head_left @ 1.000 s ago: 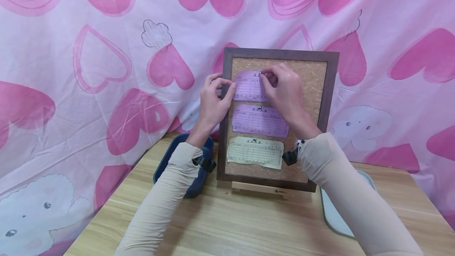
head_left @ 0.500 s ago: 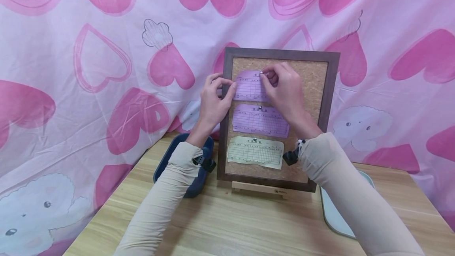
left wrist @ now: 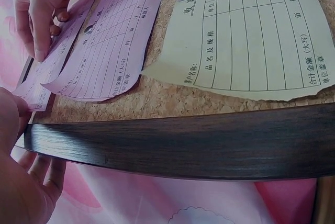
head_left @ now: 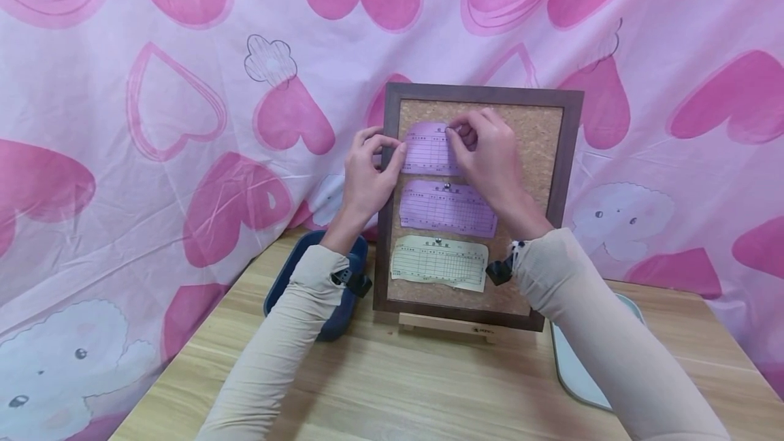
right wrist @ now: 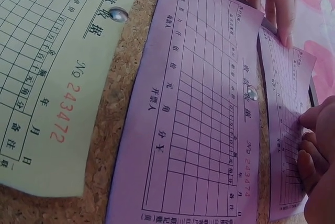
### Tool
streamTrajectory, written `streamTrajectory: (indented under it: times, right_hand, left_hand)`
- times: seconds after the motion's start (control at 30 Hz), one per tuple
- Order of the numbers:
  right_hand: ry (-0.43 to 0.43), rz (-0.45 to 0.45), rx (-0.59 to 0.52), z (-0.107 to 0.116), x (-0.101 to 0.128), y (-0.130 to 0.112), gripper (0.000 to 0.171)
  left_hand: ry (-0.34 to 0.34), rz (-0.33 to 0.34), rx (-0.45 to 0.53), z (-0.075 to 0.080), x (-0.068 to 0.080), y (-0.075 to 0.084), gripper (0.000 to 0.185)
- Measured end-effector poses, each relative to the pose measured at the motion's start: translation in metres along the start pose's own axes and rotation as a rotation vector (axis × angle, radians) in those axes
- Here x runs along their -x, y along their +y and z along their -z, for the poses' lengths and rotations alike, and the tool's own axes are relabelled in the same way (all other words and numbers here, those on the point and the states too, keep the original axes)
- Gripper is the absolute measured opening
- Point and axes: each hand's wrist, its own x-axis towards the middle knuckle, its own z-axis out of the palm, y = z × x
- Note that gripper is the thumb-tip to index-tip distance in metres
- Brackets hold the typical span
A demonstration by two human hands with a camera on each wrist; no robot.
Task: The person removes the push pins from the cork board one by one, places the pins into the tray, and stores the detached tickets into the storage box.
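Observation:
A corkboard (head_left: 539, 135) with a dark wooden frame leans upright on a small easel. At the top edge of the upper purple receipt slip (head_left: 425, 150), my right hand (head_left: 493, 158) pinches a pushpin, almost hidden by the fingertips. My left hand (head_left: 370, 172) grips the board's left side: the thumb presses the slip's left edge, while the fingers reach behind the frame (left wrist: 183, 145). Below hang a second purple receipt slip (right wrist: 209, 93) and a pale yellow one (head_left: 437, 265), each held by a silver pushpin (right wrist: 252, 93) near its top.
A dark blue tray (head_left: 278, 284) stands left of the board, partly behind the left forearm. On the right, a pale green tray (head_left: 584, 366) lies partly under the right forearm. A pink heart-patterned cloth (head_left: 184, 87) hangs behind the wooden table (head_left: 380, 386).
Both hands keep their places on the board. The silver pin head at my right fingertips, visible before, is now mostly covered. The board has shifted very slightly in view.

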Motion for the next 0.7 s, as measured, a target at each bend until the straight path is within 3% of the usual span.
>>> streamTrajectory:
  times: [0.7]
  right_hand:
    - [-0.051, -0.059, 0.037, -0.002, 0.0026, -0.0054, 0.019]
  left_hand:
    - [0.0, -0.006, 0.002, -0.0004, 0.0009, -0.0019, 0.026]
